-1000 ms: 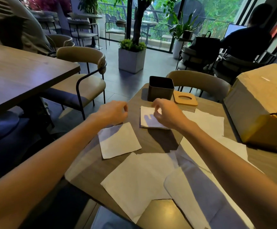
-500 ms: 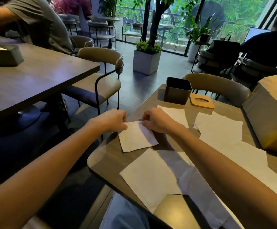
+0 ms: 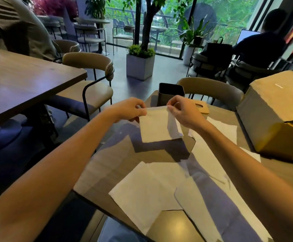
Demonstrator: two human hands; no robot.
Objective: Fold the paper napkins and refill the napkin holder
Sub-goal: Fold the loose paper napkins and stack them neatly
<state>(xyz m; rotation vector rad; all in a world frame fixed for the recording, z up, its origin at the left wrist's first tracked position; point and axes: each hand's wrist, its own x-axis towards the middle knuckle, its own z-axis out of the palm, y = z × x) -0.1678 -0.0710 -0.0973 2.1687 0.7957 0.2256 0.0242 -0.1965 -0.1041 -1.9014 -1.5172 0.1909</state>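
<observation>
Head view: the left hand [image 3: 128, 110] and the right hand [image 3: 182, 112] each have their grip pinching a top corner of the folded napkin [image 3: 157, 126], which hangs above the counter [image 3: 121, 161]. The napkin holder [image 3: 171, 92] stands at its 12 o'clock. Unfolded napkins [image 3: 147, 191] lie flat at 6 o'clock. A cardboard box [image 3: 273, 112] sits at 3 o'clock.

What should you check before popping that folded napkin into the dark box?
1. Left hand pinches the folded white paper napkin at its top edge: ok.
2. Right hand pinches the same edge: ok.
3. Dark square napkin holder open on top, its light wooden lid with an oval hole lying beside it: ok.
4. Room inside the holder: cannot tell, too dark.
5. Napkin's layers lined up: cannot tell.
</observation>
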